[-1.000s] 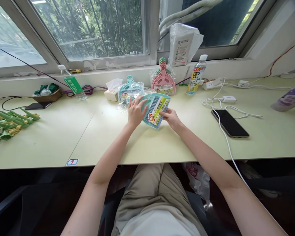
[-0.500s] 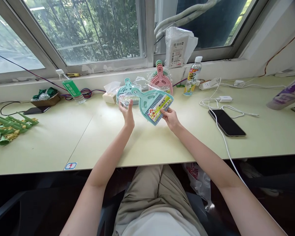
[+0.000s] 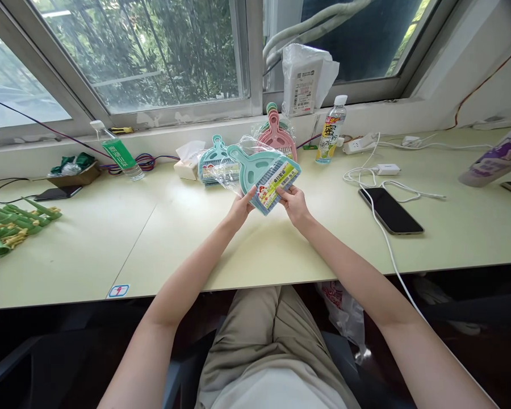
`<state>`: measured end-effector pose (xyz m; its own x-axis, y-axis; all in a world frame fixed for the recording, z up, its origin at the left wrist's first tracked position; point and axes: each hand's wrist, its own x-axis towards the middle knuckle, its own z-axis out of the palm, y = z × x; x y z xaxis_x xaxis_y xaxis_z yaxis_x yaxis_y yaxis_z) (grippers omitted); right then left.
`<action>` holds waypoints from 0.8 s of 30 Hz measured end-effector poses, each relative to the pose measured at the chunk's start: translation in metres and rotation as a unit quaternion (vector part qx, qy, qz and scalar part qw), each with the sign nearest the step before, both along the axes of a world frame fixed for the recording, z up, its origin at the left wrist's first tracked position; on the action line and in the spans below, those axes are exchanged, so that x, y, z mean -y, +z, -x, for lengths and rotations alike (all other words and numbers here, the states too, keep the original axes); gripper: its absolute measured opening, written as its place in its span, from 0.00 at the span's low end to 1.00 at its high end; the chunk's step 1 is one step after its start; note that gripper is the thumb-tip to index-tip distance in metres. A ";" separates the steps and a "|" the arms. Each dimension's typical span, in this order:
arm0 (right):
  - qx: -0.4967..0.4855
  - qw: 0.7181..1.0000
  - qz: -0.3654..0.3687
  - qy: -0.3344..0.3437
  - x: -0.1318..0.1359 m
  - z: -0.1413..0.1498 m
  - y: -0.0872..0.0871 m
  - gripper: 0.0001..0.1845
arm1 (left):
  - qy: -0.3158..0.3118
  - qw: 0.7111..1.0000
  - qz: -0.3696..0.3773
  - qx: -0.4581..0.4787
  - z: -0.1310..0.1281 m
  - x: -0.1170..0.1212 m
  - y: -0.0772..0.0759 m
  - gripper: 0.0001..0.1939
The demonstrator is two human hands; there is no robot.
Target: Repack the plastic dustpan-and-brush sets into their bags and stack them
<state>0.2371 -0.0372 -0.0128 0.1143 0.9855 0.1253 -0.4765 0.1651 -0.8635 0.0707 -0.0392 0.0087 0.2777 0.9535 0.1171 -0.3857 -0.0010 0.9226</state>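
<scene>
Left of centre on the bench [image 3: 174, 244] stands a turquoise plastic dustpan stack [image 3: 216, 154]; my left hand [image 3: 238, 211], pinched closed, grips a mint-green plastic dustpan with blue-bristled brush [image 3: 266, 173], lifted and, I judge, still wrapped; my right hand [image 3: 295, 205] pinches its lower right.

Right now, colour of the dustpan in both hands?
The dustpan is light teal; head view shows it.
</scene>
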 end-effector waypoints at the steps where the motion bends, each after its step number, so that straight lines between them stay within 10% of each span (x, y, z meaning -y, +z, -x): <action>1: 0.005 1.000 0.000 -0.001 0.000 0.000 0.000 0.26 | -0.005 1.000 0.000 -0.001 -0.001 0.001 0.000 0.35; 18: 0.033 0.999 0.000 -0.019 0.003 0.006 0.001 0.23 | 0.131 0.987 -0.042 -0.080 -0.008 0.003 -0.007 0.42; 24: 0.026 0.999 0.007 -0.034 0.002 0.005 -0.001 0.22 | 0.369 0.846 -0.196 -0.331 -0.012 0.015 -0.006 0.51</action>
<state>0.2319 -0.0387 -0.0137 0.1738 0.9775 0.1191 -0.4192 0.1829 -0.8893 0.0823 -0.0542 0.0032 -0.2473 0.8204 0.5155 0.4548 -0.3715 0.8094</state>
